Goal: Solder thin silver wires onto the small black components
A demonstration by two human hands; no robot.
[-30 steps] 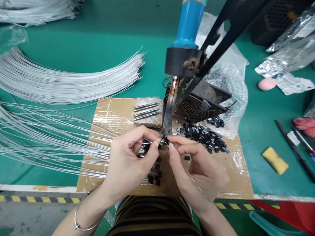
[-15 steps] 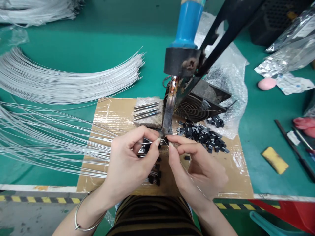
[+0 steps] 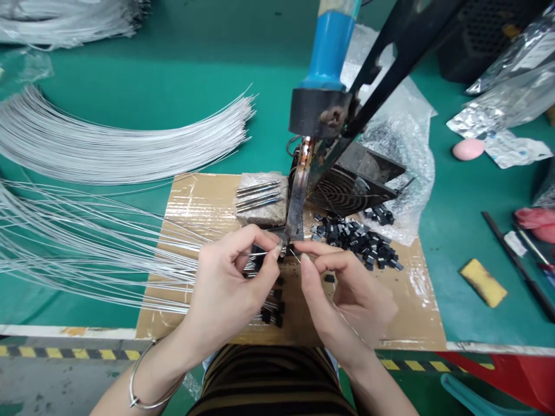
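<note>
My left hand (image 3: 234, 286) is closed in a pinch on a thin grey wire (image 3: 259, 253), its end just below the tip of a mounted soldering iron (image 3: 330, 49). Between the thumb and fingers of my right hand (image 3: 342, 294) is a strand of solder wire (image 3: 295, 255); it points at the same spot and its tail runs down past the palm. A small part sits at the left fingertips under the iron, too hidden to make out. Below the left hand lie wires with black connectors (image 3: 272, 316) on their ends.
Loose black connectors (image 3: 359, 240) are heaped on the cardboard (image 3: 407, 300), before a fan (image 3: 347, 188). Iron tips (image 3: 259, 196) rest on a block. Wire bundles (image 3: 130, 150) spread leftward. A yellow sponge (image 3: 483, 282) and bubble wrap (image 3: 407, 156) lie right. The iron's black bracket (image 3: 390, 63) slants overhead.
My right hand has shifted slightly to the right, drawing the solder wire's end a little away from the iron's tip. The left hand stays almost in place.
</note>
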